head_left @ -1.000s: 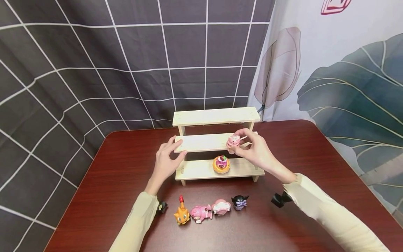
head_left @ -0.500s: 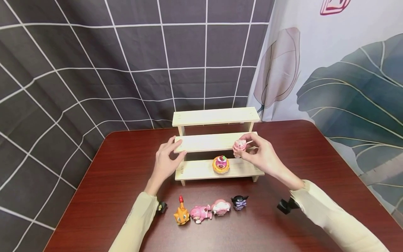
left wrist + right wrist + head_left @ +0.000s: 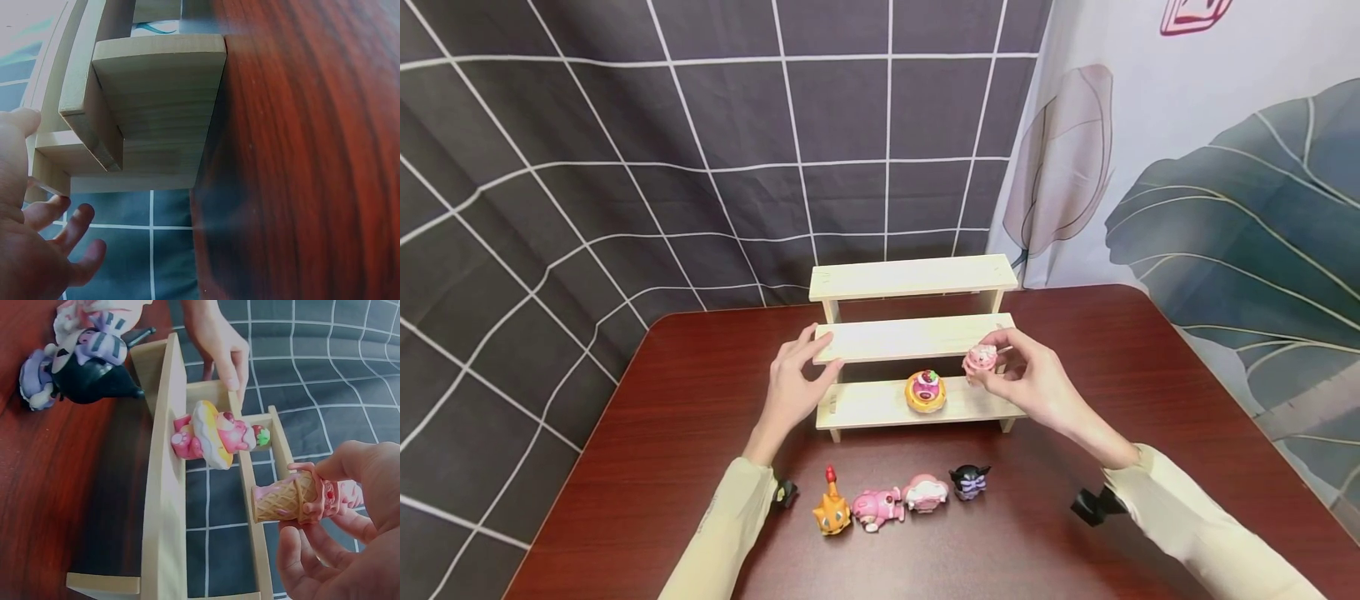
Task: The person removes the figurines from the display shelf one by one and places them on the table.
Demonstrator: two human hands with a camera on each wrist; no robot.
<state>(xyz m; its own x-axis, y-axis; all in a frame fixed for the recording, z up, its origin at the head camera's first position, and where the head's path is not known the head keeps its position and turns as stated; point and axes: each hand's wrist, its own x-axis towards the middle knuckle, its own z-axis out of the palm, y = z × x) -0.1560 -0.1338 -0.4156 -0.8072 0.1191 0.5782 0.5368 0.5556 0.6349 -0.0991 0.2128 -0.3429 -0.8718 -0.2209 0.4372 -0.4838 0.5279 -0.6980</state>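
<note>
My left hand (image 3: 795,375) holds the left end of the middle board of a pale wooden three-step display shelf (image 3: 880,339), thumb at the front edge. My right hand (image 3: 1033,379) pinches a pink ice-cream-cone figurine (image 3: 980,358) near that board's right end. Its waffle-patterned cone (image 3: 284,499) shows in the right wrist view, base close to the middle board; whether they touch, I cannot tell. On the bottom board stands a pink figurine with a yellow ring (image 3: 926,392), topped by a strawberry.
In front of the shelf, a row of toys lies on the dark red table (image 3: 700,400): an orange figurine (image 3: 832,514), a pink one (image 3: 878,507), a pink-and-white one (image 3: 926,493) and a black-and-purple one (image 3: 970,482). A grid-patterned curtain (image 3: 715,200) hangs behind.
My right hand has moved right and slightly down with the ice-cream-cone figurine, toward the right end of the middle board. My left hand stays on the shelf.
</note>
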